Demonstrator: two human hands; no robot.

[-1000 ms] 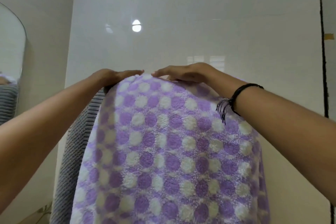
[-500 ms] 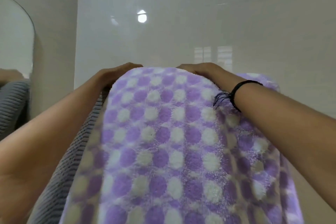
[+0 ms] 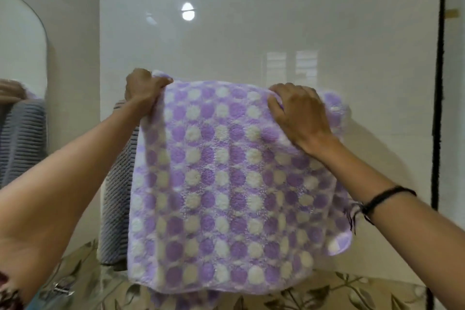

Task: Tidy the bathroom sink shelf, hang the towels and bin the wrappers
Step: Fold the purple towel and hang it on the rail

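A purple towel with white dots [image 3: 221, 184] hangs against the glossy white wall, its top edge draped over a rail I cannot see. My left hand [image 3: 141, 90] grips its top left corner, fingers curled round the cloth. At the top right, my right hand [image 3: 297, 113] lies on the towel with fingers bent into the fabric, pinching it. A grey ribbed towel [image 3: 118, 184] hangs just left of it, partly covered by the purple one and my left forearm.
A mirror [image 3: 20, 83] on the left wall reflects the grey towel and a hand. Leaf-patterned tiles [image 3: 339, 294] run along the bottom. A black vertical strip [image 3: 439, 83] stands at the far right.
Both hands went from lying flat on top of the towel to gripping its upper corners, farther apart. The view pulled back, so the towel's full hanging length shows.
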